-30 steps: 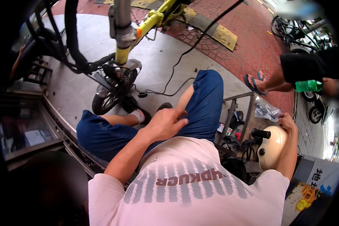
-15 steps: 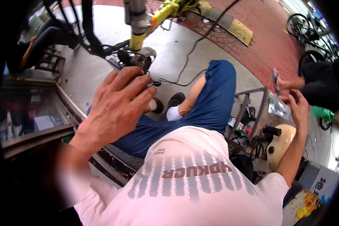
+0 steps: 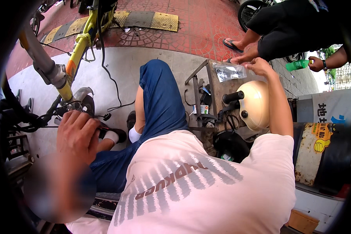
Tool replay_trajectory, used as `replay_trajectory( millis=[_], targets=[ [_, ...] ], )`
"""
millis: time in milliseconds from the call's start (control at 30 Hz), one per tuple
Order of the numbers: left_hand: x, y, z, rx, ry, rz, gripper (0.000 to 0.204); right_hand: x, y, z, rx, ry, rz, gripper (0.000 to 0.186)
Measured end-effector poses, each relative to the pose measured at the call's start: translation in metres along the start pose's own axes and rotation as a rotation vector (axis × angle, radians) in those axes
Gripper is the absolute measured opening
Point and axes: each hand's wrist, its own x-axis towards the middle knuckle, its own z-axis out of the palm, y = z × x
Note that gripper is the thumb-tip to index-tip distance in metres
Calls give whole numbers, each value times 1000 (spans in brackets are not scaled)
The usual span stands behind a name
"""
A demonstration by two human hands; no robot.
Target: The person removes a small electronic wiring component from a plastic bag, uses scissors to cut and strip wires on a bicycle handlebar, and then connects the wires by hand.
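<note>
My left hand (image 3: 77,132) is over my left leg, beside the lower front of a bicycle with a yellow frame (image 3: 81,46). Its fingers are curled, and whatever they may hold is hidden beneath them. My right arm reaches out past a cream rounded casing (image 3: 255,104) with a black knob. At the far edge of a worn low bench (image 3: 218,87), the bent fingers of my right hand (image 3: 260,67) close at the edge of a clear plastic bag (image 3: 229,72) lying there.
Beyond the bench stands a person in black shorts (image 3: 288,31) and flip-flops, one hand holding a green bottle (image 3: 297,65). A black cable (image 3: 112,80) trails across the floor. A yellow-and-black speed bump (image 3: 144,20) crosses the red paving. Small parts and a box (image 3: 201,109) sit under the bench.
My view has swung right, so the bicycle and bench appear farther left. The other person's hand with the green bottle has come into view. My right hand stays by the plastic bag.
</note>
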Motion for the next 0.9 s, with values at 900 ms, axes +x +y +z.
replay_trajectory(
  millis=[900],
  targets=[
    [312,143,283,-185,-234,355,73,72,35,91,391,-250,-137,13]
  ],
)
